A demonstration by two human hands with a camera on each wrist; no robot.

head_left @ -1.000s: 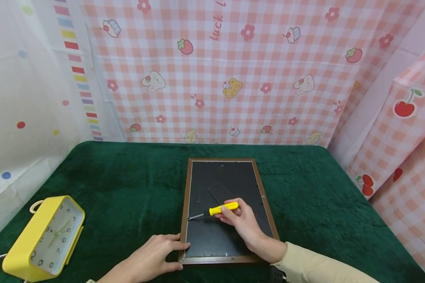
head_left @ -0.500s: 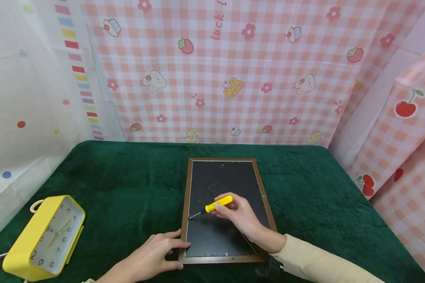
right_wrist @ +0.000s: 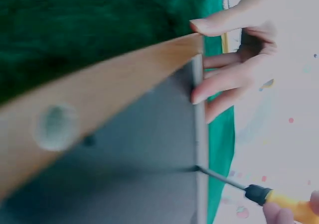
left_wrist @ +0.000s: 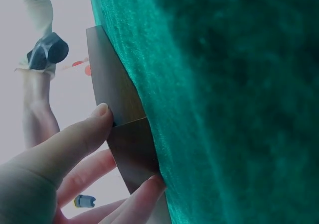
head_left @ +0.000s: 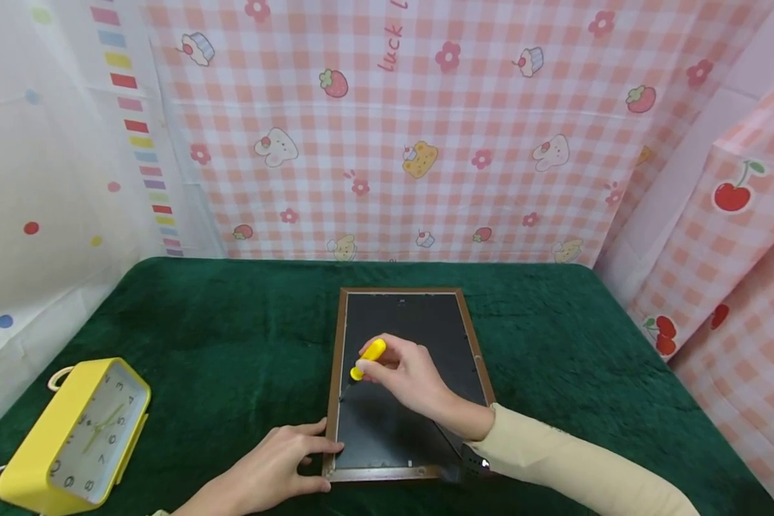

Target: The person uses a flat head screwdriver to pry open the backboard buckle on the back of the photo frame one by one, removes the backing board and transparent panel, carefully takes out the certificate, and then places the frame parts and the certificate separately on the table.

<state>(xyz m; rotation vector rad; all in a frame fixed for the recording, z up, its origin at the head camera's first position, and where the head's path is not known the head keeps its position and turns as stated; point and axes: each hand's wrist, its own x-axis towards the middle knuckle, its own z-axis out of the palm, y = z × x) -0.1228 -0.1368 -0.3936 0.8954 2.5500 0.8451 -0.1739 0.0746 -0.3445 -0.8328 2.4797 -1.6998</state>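
A picture frame (head_left: 387, 430) lies back side up on the table, with a brown wooden border and a black backing board. My right hand (head_left: 409, 376) grips a screwdriver (head_left: 369, 358) by its yellow handle, above the board. The metal tip of the screwdriver (right_wrist: 219, 176) meets the inner edge of the frame's left side, as the right wrist view shows. At the near left corner, my left hand (head_left: 284, 459) holds the frame. Its thumb rests along the near side, and a forefinger (right_wrist: 207, 92) reaches over the border onto the backing's edge.
A yellow alarm clock (head_left: 77, 437) stands at the left of the table, with a cord behind it. Dark green cloth (head_left: 232, 322) covers the table. Pink checked curtain (head_left: 387, 129) hangs at the back, and a white dotted curtain (head_left: 45, 179) on the left.
The screwdriver handle has swung left and tipped more upright, while its tip stays by the same spot on the frame's left edge. The right hand has moved left and slightly away. The left hand stays put.
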